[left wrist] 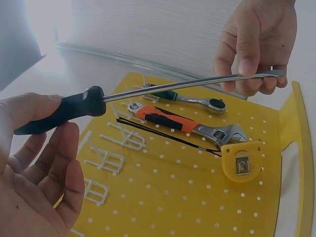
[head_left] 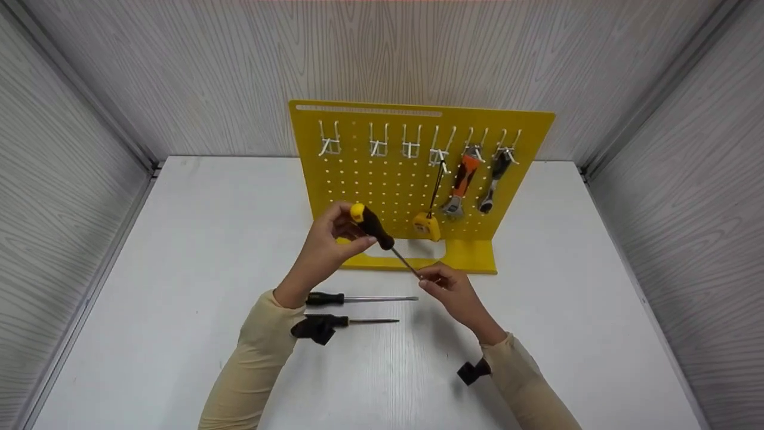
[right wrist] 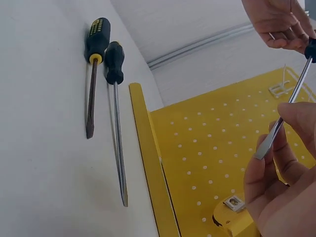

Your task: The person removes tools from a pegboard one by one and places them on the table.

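A screwdriver [head_left: 374, 226] with a dark handle and yellow end is held at a slant in front of the pegboard. My left hand [head_left: 322, 246] grips its handle between thumb and fingers. Near the flat tip of the shaft [right wrist: 296, 91], the thumb and fingers of my right hand [head_left: 453, 295] pinch the metal. Two more screwdrivers lie on the table below: one with a longer shaft [right wrist: 118, 128], the other with a shorter, darker shaft [right wrist: 92, 98] and a yellow collar. My left forearm partly hides their handles in the head view.
A yellow pegboard [head_left: 388, 179] with several white hooks [head_left: 410, 143] stands on the white table [head_left: 191, 239]. From its right hooks hang a yellow tape measure [head_left: 426, 226], an orange-handled adjustable wrench [head_left: 465, 174] and a ratchet [head_left: 494, 179]. Pale wood-grain walls [head_left: 209, 71] enclose the table.
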Demonstrator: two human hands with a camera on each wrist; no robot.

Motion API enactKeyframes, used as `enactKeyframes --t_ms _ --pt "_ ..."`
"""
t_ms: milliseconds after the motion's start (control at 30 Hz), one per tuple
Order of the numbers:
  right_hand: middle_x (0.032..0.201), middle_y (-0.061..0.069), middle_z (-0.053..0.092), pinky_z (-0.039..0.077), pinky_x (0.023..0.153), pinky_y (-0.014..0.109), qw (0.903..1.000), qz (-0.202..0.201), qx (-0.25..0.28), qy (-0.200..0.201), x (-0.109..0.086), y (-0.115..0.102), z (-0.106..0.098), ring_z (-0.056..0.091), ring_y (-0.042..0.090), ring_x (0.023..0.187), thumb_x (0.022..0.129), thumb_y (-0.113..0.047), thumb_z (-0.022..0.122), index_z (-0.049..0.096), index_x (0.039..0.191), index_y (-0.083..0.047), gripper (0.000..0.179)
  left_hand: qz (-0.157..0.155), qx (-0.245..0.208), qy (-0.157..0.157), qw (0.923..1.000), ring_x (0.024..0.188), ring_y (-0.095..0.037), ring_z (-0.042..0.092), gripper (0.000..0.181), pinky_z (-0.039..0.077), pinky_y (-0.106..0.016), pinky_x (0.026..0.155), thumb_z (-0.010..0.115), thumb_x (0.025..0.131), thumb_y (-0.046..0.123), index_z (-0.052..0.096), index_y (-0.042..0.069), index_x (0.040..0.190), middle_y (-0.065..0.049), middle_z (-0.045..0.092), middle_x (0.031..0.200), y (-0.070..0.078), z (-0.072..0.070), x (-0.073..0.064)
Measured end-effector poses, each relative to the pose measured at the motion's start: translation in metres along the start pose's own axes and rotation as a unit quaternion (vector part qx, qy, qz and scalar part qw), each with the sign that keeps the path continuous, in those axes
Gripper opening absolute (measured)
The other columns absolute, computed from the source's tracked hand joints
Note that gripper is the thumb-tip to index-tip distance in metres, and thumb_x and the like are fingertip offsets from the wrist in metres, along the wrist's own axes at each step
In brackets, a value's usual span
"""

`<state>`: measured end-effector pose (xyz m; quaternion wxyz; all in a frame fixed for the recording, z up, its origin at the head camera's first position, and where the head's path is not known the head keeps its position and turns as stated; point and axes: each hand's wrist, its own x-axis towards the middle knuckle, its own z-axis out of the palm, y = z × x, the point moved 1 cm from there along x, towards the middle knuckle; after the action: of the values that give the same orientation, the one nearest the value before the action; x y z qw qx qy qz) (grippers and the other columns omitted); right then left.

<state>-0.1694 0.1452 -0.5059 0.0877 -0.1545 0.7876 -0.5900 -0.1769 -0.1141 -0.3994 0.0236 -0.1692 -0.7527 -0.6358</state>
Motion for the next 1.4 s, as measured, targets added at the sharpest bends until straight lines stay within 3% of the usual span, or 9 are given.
enactKeyframes --t_ms 400,667,1067,1233,1400 --pt "0.107 0.017 0.065 0.044 0.074 0.021 0.9978 -0.009 -0.041 -0.052 -0.012 0.005 0.002 0.053 0.010 0.082 0.094 -0.023 0.063 0.069 0.109 -0.012 0.020 -0.047 -0.013 0.015 0.9987 0.086 -0.014 0.062 0.036 0.051 -0.024 0.080 0.075 0.080 0.004 0.056 0.003 0.111 -0.007 0.067 0.100 -0.031 -0.017 -0.035" --pt "0.102 0.007 0.066 0.046 0.075 0.021 0.9942 -0.004 -0.062 -0.088 -0.017 0.011 0.007 0.055 0.009 0.082 0.094 -0.025 0.063 0.070 0.108 -0.019 0.017 -0.091 -0.007 0.019 0.9957 0.085 -0.014 0.060 0.037 0.050 -0.023 0.079 0.076 0.080 0.007 0.056 0.004 0.111 -0.003 0.066 0.097 -0.050 -0.027 -0.057" --pt "0.093 0.003 0.065 0.044 0.072 0.021 0.9855 -0.011 -0.105 -0.133 -0.021 0.021 0.015 0.052 0.005 0.079 0.094 -0.022 0.063 0.069 0.105 -0.017 0.014 -0.173 0.020 0.012 0.9846 0.088 -0.019 0.056 0.040 0.048 -0.024 0.080 0.077 0.080 0.010 0.056 0.005 0.114 -0.010 0.065 0.103 -0.073 -0.037 -0.090" --pt "0.089 0.000 0.062 0.044 0.070 0.021 0.9804 0.002 -0.116 -0.160 -0.023 0.025 0.017 0.051 0.006 0.077 0.094 -0.025 0.063 0.068 0.103 -0.016 0.014 -0.195 0.042 0.001 0.9800 0.087 -0.019 0.056 0.039 0.047 -0.026 0.079 0.078 0.079 0.013 0.057 0.006 0.111 -0.010 0.066 0.101 -0.085 -0.039 -0.102" --pt "0.086 -0.003 0.060 0.042 0.069 0.020 0.9771 0.009 -0.116 -0.178 -0.025 0.029 0.019 0.050 0.005 0.076 0.094 -0.025 0.063 0.068 0.103 -0.019 0.012 -0.210 0.051 -0.016 0.9762 0.090 -0.019 0.056 0.040 0.049 -0.024 0.079 0.078 0.080 0.017 0.057 0.006 0.113 -0.013 0.066 0.110 -0.097 -0.041 -0.116"
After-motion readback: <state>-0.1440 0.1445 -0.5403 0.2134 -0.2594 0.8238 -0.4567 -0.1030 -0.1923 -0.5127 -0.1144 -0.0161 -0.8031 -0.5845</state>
